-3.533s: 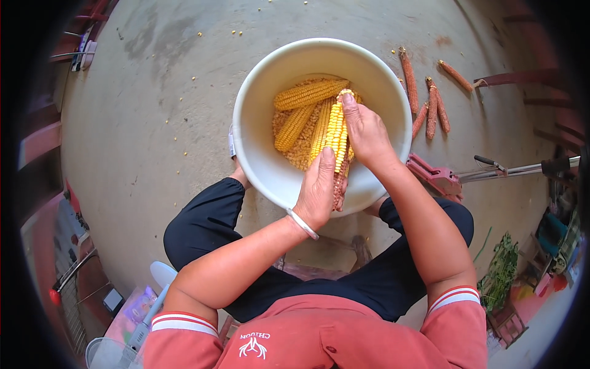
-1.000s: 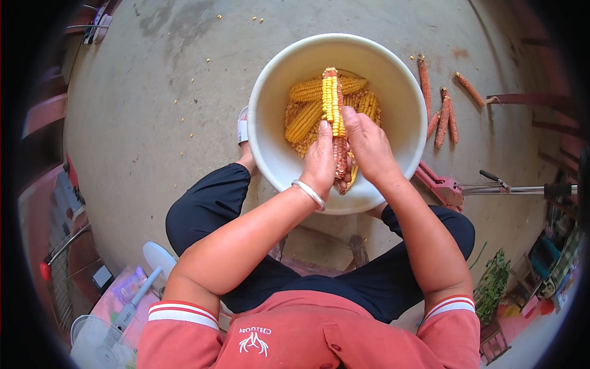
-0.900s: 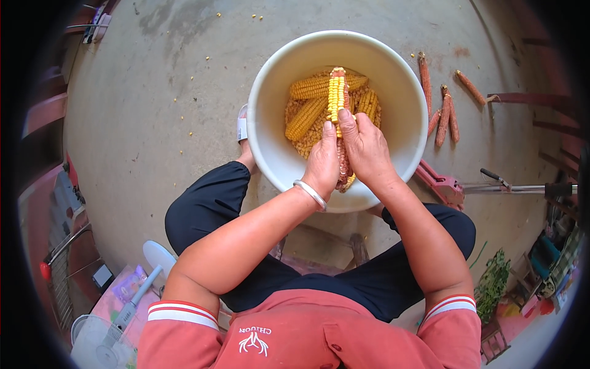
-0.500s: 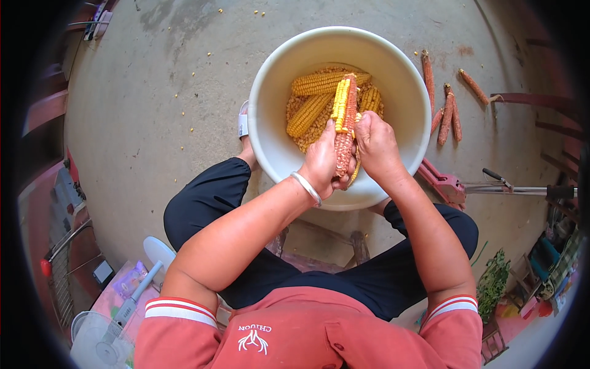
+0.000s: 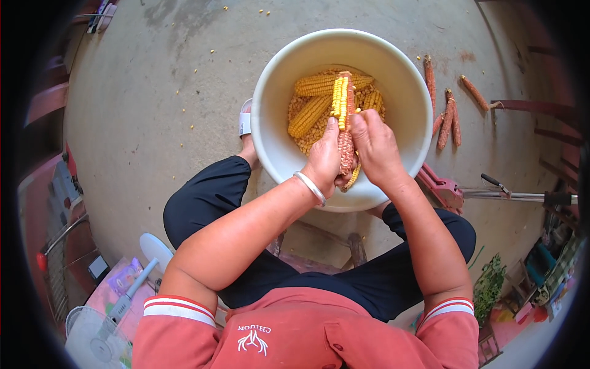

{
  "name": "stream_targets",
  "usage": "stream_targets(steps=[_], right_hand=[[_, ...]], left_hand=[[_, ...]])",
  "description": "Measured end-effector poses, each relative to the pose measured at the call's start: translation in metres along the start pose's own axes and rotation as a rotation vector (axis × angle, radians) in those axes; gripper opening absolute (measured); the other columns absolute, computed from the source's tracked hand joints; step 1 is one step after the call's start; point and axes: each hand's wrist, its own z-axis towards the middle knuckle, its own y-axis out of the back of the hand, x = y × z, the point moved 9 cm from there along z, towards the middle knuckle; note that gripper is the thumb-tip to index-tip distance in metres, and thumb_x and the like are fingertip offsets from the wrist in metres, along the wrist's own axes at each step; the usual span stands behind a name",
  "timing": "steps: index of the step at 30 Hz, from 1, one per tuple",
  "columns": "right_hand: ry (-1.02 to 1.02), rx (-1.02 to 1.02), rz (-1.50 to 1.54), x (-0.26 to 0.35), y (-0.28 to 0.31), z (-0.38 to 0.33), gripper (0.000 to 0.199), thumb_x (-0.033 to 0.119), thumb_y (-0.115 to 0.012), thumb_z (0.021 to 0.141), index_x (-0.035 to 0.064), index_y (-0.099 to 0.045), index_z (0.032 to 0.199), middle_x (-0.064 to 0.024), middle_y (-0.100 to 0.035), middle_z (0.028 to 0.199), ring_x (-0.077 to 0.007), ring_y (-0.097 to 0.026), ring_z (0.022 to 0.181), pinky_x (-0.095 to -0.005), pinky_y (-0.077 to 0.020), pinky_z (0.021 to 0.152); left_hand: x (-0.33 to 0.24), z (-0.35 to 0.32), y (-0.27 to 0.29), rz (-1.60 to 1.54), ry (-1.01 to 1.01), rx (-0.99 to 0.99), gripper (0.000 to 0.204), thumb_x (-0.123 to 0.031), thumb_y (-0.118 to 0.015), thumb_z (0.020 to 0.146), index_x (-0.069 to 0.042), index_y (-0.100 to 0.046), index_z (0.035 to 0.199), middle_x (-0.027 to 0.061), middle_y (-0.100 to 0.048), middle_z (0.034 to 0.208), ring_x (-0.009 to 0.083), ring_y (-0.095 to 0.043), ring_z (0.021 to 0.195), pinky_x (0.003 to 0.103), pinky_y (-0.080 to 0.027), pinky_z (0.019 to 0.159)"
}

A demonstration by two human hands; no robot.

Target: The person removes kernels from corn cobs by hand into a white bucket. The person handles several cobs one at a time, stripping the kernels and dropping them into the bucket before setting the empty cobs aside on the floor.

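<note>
A partly stripped corn cob (image 5: 345, 144) stands nearly upright in my grip above a white bucket (image 5: 265, 144). Yellow kernels cover its upper left, while its right side and lower part are bare and reddish. My left hand (image 5: 324, 154) is wrapped round the lower part, thumb lying along the kernels. Against the cob's right side, my right hand (image 5: 375, 144) is closed with the thumb pressed at the kernel edge; some loose kernels show by that thumb. Inside the bucket, whole yellow ears (image 5: 309, 115) lie on loose kernels (image 5: 316, 136). Another ear shows partly below my hands.
Several bare cobs (image 5: 447, 120) lie on the concrete floor right of the bucket. A pink metal piece with a chrome bar (image 5: 516, 195) stands at the right. Stray kernels dot the floor. A fan (image 5: 101, 341) and a pink-covered surface are at lower left, a leafy plant (image 5: 490, 289) at lower right.
My right hand has turned slightly, its thumb and fingers closing over the cob's right side. The cob has tipped a little to the left. My left hand keeps its hold.
</note>
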Motion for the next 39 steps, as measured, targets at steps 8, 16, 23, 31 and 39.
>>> stream_targets(steps=[8, 16, 23, 31, 39], right_hand=[[-0.183, 0.015, -0.008, -0.013, -0.002, 0.005, 0.035, 0.032, -0.046, 0.094, 0.0030, -0.057, 0.111, -0.0243, -0.056, 0.116, -0.0436, -0.060, 0.095, -0.0469, -0.0471, 0.081], [0.076, -0.041, -0.020, 0.000, 0.005, 0.003, 0.030, 0.027, -0.044, 0.098, -0.0009, -0.054, 0.102, -0.0248, -0.060, 0.089, -0.0390, -0.060, 0.083, -0.0457, -0.0466, 0.072], [-0.186, -0.071, 0.192, -0.019, 0.020, 0.009, 0.054, 0.044, -0.035, 0.097, -0.0039, -0.059, 0.095, -0.0288, -0.063, 0.090, -0.0442, -0.061, 0.091, -0.0468, -0.0448, 0.085], [0.283, -0.020, -0.220, 0.001, -0.001, 0.001, 0.035, 0.008, -0.057, 0.079, 0.0000, -0.050, 0.112, -0.0213, -0.057, 0.078, -0.0416, -0.060, 0.074, -0.0498, -0.0490, 0.063], [0.009, -0.001, 0.043, -0.015, 0.002, 0.007, 0.032, 0.024, -0.042, 0.095, -0.0028, -0.058, 0.091, -0.0241, -0.064, 0.092, -0.0467, -0.060, 0.078, -0.0497, -0.0475, 0.071]], left_hand=[[-0.016, 0.021, 0.006, 1.017, -0.925, -0.100, 0.059, -0.046, -0.025, 0.104, 0.002, -0.055, 0.119, 0.0046, -0.062, 0.087, 0.0110, -0.057, 0.071, 0.027, -0.047, 0.063], [-0.008, 0.004, -0.002, 0.817, -0.306, -0.008, 0.049, -0.039, -0.023, 0.105, -0.005, -0.057, 0.108, 0.0006, -0.062, 0.085, 0.0085, -0.058, 0.076, 0.027, -0.048, 0.064], [0.000, -0.003, -0.021, 0.352, -0.248, 0.191, 0.054, -0.048, -0.020, 0.104, -0.004, -0.052, 0.102, 0.0037, -0.053, 0.068, 0.0122, -0.053, 0.050, 0.027, -0.047, 0.043], [0.034, -0.003, -0.009, 0.047, -0.060, 0.079, 0.034, -0.035, -0.030, 0.103, -0.011, -0.051, 0.093, 0.0011, -0.050, 0.061, 0.0130, -0.039, 0.037, 0.026, -0.026, 0.031], [0.033, -0.009, -0.005, -0.027, 0.044, 0.095, 0.044, -0.050, -0.028, 0.102, -0.012, -0.048, 0.090, 0.0019, -0.047, 0.056, 0.0096, -0.037, 0.037, 0.024, -0.029, 0.034]])
